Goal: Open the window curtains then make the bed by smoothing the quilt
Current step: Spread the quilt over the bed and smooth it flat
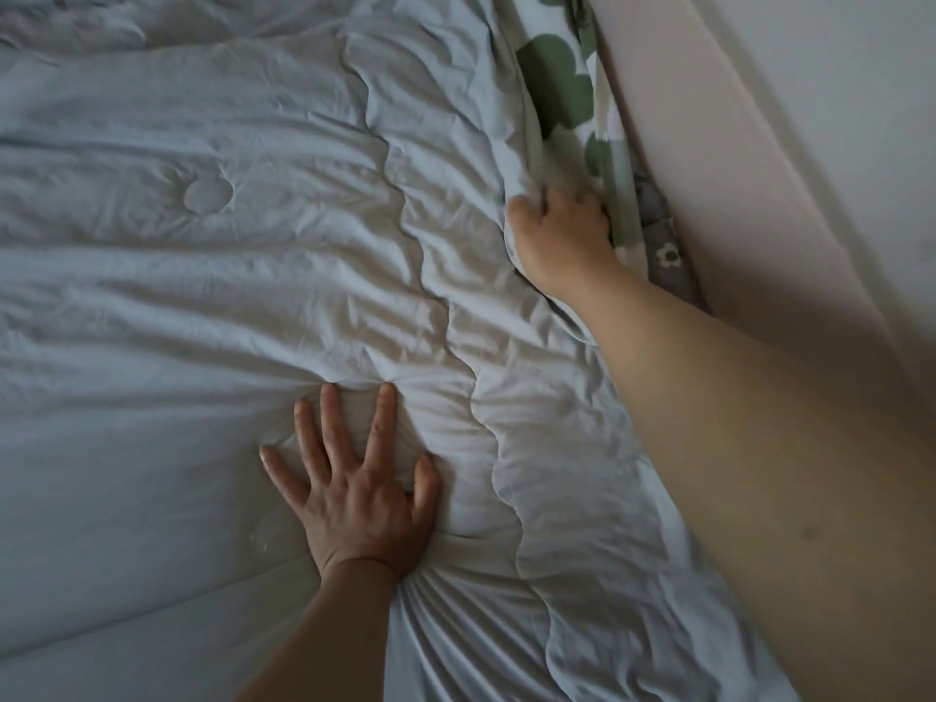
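A pale blue-grey quilt [202, 296] covers almost the whole bed [669, 276], wrinkled and with a wavy stitched seam. At the right edge, a white sheet with green flowers [557, 78] shows beside the quilt, against a pale board [734, 220].

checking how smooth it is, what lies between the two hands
In the head view, only quilt lies between the left hand and the right hand: wrinkled fabric crossed by a wavy seam.
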Available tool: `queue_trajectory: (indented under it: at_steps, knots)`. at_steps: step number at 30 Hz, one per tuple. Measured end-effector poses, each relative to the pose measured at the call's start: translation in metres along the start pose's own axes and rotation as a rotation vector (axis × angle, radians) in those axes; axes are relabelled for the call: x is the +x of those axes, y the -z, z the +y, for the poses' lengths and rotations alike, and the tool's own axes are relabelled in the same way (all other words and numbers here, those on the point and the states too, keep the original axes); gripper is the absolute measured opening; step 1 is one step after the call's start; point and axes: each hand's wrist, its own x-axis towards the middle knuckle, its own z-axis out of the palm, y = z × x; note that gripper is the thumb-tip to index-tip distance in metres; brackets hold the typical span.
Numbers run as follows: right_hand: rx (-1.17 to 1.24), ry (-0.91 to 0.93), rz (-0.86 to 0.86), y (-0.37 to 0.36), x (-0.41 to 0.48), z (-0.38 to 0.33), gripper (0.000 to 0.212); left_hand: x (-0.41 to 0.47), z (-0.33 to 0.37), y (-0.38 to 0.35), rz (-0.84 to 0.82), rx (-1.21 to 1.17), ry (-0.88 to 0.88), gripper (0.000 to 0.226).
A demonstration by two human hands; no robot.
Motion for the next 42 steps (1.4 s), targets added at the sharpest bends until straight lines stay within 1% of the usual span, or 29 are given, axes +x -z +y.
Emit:
queue_trajectory:
  at_steps: [2, 3, 4, 5, 8, 10, 13, 15, 16, 18, 19, 20, 21, 24, 25, 27, 29, 32, 33, 35, 36, 38, 39, 41, 42]
  knots:
    - [-0.172, -0.087, 0.153, 0.001, -0.005, 0.010, 0.052, -0.001, 0.000, 0.001, 0.000, 0.001, 0.003, 0.078]
    - [-0.294, -0.096, 0.223, 0.004, -0.008, 0.015, 0.050, -0.001, 0.000, 0.001, 0.000, 0.001, 0.003, 0.077]
    - [-0.416, -0.090, 0.260, 0.010, -0.011, 0.020, 0.049, -0.001, 0.001, 0.001, 0.003, 0.000, 0.003, 0.077]
    - [-0.507, -0.085, 0.261, 0.016, -0.015, 0.025, 0.050, -0.001, 0.001, 0.001, 0.007, -0.004, 0.002, 0.077]
    - [-0.644, -0.033, 0.206, 0.032, -0.016, 0.036, 0.053, -0.001, 0.001, 0.000, 0.017, -0.014, 0.001, 0.077]
    - [-0.673, -0.067, 0.169, 0.040, -0.016, 0.040, 0.051, -0.001, 0.001, 0.000, 0.017, -0.015, 0.002, 0.077]
    - [-0.740, -0.174, 0.027, 0.050, -0.018, 0.041, 0.063, -0.001, 0.001, 0.001, 0.021, -0.019, 0.003, 0.077]
    - [-0.851, -0.189, -0.090, 0.054, -0.017, 0.046, 0.060, -0.002, 0.001, 0.001, 0.024, -0.023, 0.002, 0.077]
    - [-0.910, -0.186, -0.176, 0.055, -0.021, 0.046, 0.058, -0.002, 0.001, 0.001, 0.026, -0.023, 0.001, 0.077]
    - [-0.932, -0.214, -0.303, 0.057, -0.027, 0.051, 0.061, -0.002, 0.001, 0.001, 0.027, -0.024, 0.004, 0.077]
    - [-0.923, -0.215, -0.312, 0.057, -0.031, 0.053, 0.060, -0.001, 0.001, 0.001, 0.026, -0.024, 0.005, 0.077]
    - [-0.913, -0.195, -0.291, 0.059, -0.036, 0.052, 0.055, -0.002, 0.001, 0.001, 0.027, -0.025, 0.006, 0.077]
    - [-0.900, -0.163, -0.232, 0.062, -0.039, 0.052, 0.050, -0.002, 0.002, 0.000, 0.028, -0.025, 0.007, 0.077]
    - [-0.933, 0.008, 0.064, 0.073, -0.054, 0.053, 0.031, -0.002, 0.001, 0.001, 0.029, -0.032, 0.003, 0.077]
    - [-0.979, 0.067, 0.106, 0.075, -0.059, 0.055, 0.029, -0.002, 0.001, 0.000, 0.034, -0.038, 0.003, 0.077]
    - [-1.112, 0.168, 0.086, 0.070, -0.069, 0.057, 0.031, -0.003, 0.001, 0.000, 0.042, -0.044, 0.008, 0.077]
    - [-1.235, 0.187, 0.022, 0.065, -0.071, 0.062, 0.033, -0.003, 0.002, 0.001, 0.046, -0.044, 0.008, 0.077]
    - [-1.515, 0.307, 0.079, 0.065, -0.069, 0.066, 0.033, -0.002, 0.002, 0.002, 0.049, -0.049, 0.007, 0.076]
    - [-1.555, 0.323, 0.105, 0.065, -0.070, 0.068, 0.034, -0.003, 0.002, 0.002, 0.050, -0.052, 0.003, 0.076]
    - [-1.514, 0.279, 0.114, 0.061, -0.070, 0.070, 0.035, -0.004, 0.002, 0.001, 0.052, -0.050, 0.002, 0.076]
    - [-1.426, 0.240, 0.102, 0.058, -0.070, 0.069, 0.036, -0.004, 0.003, 0.002, 0.055, -0.047, 0.005, 0.076]
    - [-1.098, 0.114, 0.101, 0.056, -0.069, 0.062, 0.036, -0.004, 0.003, 0.001, 0.055, -0.042, 0.005, 0.076]
    - [-0.915, 0.092, 0.140, 0.054, -0.065, 0.057, 0.035, -0.002, 0.002, 0.001, 0.054, -0.038, 0.004, 0.076]
    - [-0.641, 0.122, 0.241, 0.053, -0.059, 0.049, 0.030, -0.002, 0.001, 0.001, 0.047, -0.038, 0.004, 0.076]
    - [-0.517, 0.125, 0.251, 0.051, -0.055, 0.046, 0.026, -0.002, 0.002, 0.001, 0.044, -0.033, 0.005, 0.077]
